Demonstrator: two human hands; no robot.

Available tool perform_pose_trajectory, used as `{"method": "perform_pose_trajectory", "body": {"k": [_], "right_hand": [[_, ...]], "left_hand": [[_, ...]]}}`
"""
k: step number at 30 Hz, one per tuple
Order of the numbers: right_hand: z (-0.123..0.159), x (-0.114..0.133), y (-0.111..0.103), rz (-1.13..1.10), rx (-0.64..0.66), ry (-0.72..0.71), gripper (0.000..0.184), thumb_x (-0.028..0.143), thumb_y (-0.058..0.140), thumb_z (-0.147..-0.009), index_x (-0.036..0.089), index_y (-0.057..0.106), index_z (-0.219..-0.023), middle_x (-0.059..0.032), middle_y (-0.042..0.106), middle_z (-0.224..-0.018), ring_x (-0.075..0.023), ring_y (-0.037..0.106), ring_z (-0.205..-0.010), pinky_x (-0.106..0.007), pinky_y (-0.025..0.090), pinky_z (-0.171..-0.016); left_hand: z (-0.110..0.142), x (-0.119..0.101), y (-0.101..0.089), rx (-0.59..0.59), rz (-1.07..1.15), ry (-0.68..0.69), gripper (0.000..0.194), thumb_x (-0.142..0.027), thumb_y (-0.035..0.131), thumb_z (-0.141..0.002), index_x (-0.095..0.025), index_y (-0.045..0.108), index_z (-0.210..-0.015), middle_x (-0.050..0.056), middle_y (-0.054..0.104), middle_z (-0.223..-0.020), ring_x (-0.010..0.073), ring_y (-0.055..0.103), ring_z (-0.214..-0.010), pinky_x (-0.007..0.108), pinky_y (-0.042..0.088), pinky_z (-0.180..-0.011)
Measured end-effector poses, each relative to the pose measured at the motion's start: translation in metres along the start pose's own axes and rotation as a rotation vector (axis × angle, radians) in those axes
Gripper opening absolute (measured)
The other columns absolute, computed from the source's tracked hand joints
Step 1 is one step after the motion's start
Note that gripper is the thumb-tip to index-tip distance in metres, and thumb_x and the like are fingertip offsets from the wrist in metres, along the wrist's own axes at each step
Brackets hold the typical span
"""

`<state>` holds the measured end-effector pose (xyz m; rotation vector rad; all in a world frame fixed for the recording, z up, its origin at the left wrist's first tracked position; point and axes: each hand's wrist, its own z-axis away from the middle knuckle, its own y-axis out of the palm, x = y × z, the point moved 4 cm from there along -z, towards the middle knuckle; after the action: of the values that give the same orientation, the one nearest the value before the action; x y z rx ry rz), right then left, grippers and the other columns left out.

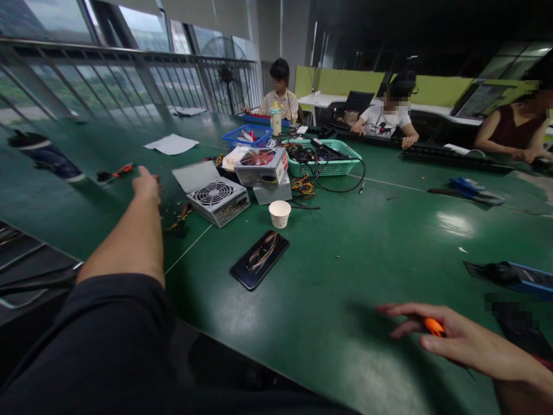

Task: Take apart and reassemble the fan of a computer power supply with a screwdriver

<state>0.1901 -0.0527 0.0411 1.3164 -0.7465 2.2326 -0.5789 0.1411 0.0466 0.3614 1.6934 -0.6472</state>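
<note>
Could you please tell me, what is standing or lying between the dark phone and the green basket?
In the head view, a white paper cup stands between the dark phone and the green basket; a black cable lies beyond it.

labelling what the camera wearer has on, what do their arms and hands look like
The left arm has a black short sleeve with no marking made out. The left hand and right hand are bare, without gloves; no right sleeve can be clearly made out.
</note>
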Motion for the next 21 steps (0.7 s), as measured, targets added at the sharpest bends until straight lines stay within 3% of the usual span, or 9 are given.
{"method": "perform_pose_trajectory", "body": {"k": [2,4,6,9,12,16,21], "right_hand": [[0.004,-0.003,-0.007,0.034,-0.013,0.023,0.049,0.046,0.062,-0.091,0.037,0.06,-0.139,-0.0097,0.052,-0.151,-0.0325,0.064,-0.12,-0.053,0.051,-0.102],[0.006,-0.006,-0.014,0.061,-0.03,0.026,0.05,0.047,0.061,-0.09,0.038,0.06,-0.139,-0.01,0.053,-0.15,-0.0345,0.065,-0.119,-0.053,0.053,-0.1],[0.007,-0.011,-0.02,0.077,-0.044,0.012,0.05,0.048,0.061,-0.089,0.039,0.061,-0.138,-0.0095,0.054,-0.149,-0.0356,0.065,-0.118,-0.053,0.054,-0.099],[0.004,-0.02,-0.027,0.083,-0.064,-0.006,0.05,0.048,0.061,-0.089,0.041,0.06,-0.138,-0.0083,0.054,-0.15,-0.0362,0.066,-0.117,-0.052,0.054,-0.099],[0.001,-0.027,-0.025,0.075,-0.062,-0.007,0.051,0.047,0.062,-0.088,0.041,0.06,-0.139,-0.0078,0.053,-0.151,-0.0367,0.065,-0.118,-0.054,0.054,-0.099],[0.003,-0.024,-0.01,0.053,-0.055,0.003,0.05,0.045,0.063,-0.089,0.038,0.061,-0.138,-0.009,0.055,-0.149,-0.037,0.065,-0.117,-0.056,0.054,-0.099],[0.013,-0.018,0.016,0.05,-0.074,0.002,0.048,0.044,0.063,-0.09,0.035,0.062,-0.138,-0.0107,0.059,-0.144,-0.0333,0.067,-0.113,-0.051,0.055,-0.096]], "left_hand": [[0.004,0.002,-0.026,-0.045,-0.08,0.004,0.037,-0.024,0.02,-0.104,-0.009,0.052,-0.092,-0.004,0.058,-0.075,0.0101,0.052,-0.09,0.042,0.027,-0.117],[0.011,0.006,-0.041,0.042,-0.15,0.023,0.017,-0.012,0.044,-0.093,-0.011,0.057,-0.082,-0.007,0.054,-0.064,0.0102,0.054,-0.09,0.039,0.021,-0.121],[0.02,0.013,-0.045,0.154,-0.206,0.037,0.014,-0.002,0.054,-0.082,-0.012,0.059,-0.074,-0.008,0.05,-0.056,0.0112,0.057,-0.091,0.038,0.019,-0.122],[0.032,0.025,-0.036,0.273,-0.243,0.091,0.018,0.004,0.06,-0.074,-0.013,0.058,-0.069,-0.008,0.051,-0.057,0.0131,0.059,-0.101,0.037,0.016,-0.123],[0.039,0.038,-0.02,0.342,-0.262,0.151,0.017,0.004,0.06,-0.074,-0.013,0.057,-0.073,-0.005,0.058,-0.069,0.0135,0.055,-0.116,0.037,0.014,-0.124],[0.043,0.052,-0.006,0.416,-0.329,0.17,0.009,-0.003,0.059,-0.075,-0.012,0.057,-0.077,0.001,0.066,-0.09,0.0135,0.05,-0.126,0.039,0.015,-0.124],[0.056,0.055,-0.007,0.488,-0.422,0.195,0.007,-0.021,0.061,-0.074,-0.016,0.055,-0.074,0.004,0.067,-0.1,0.0196,0.047,-0.133,0.045,0.014,-0.125]]}}
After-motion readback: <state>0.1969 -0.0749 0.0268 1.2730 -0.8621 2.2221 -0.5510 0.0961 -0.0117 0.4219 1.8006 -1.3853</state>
